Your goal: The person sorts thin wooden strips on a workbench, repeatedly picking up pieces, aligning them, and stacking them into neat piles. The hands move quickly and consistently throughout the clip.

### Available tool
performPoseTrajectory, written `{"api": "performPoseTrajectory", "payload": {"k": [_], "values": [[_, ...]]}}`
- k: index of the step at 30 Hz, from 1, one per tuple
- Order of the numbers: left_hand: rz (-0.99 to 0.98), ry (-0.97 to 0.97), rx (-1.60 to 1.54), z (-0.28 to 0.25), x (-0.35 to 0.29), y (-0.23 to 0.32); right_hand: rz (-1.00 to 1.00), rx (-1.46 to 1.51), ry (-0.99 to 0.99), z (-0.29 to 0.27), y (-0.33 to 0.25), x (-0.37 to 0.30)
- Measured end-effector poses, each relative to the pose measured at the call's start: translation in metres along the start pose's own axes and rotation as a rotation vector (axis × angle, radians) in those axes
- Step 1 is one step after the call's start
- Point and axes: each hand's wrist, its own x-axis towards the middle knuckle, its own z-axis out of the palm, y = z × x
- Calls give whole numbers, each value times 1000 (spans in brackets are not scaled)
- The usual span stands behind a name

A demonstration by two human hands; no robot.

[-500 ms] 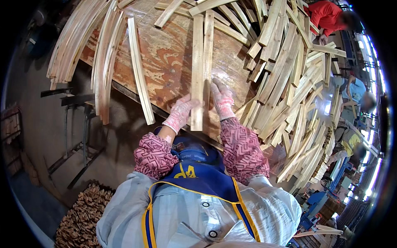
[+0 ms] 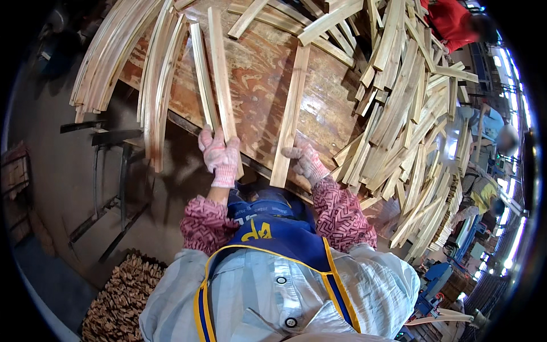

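Observation:
Both my hands wear pale gloves with pink patches. My left hand (image 2: 219, 153) grips the near end of a long pale wooden slat (image 2: 221, 74), its thumb side over the wood. Close beside that slat on the left lies a second one (image 2: 203, 80), its near end at my left fingers. With my right hand (image 2: 308, 162) I hold another slat (image 2: 292, 114) near its lower end, thumb across its edge and the other fingers curled, partly hidden. This slat points away from me over the worn plywood tabletop (image 2: 256, 85).
Several slats (image 2: 158, 85) overhang the table's left edge, with a larger row (image 2: 111, 57) beyond. A jumbled heap of slats (image 2: 399, 108) covers the right side. Dark metal stands (image 2: 122, 182) and a pile of small wood pieces (image 2: 122, 293) are at lower left. A person in red (image 2: 450, 25) is at far right.
The two slats that lay together are now apart: my left hand has carried one leftward beside the lone slat. My right hand has come nearer me and holds the other.

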Motion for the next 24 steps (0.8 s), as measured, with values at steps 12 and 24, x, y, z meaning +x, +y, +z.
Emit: {"api": "performPoseTrajectory", "payload": {"k": [12, 24], "values": [[-170, -380, 178, 3, 70, -38, -28, -758, 149, 122, -28, 50], [-115, -335, 282, 1, 63, -16, -156, -1055, 768, 151, -240, 300]]}}
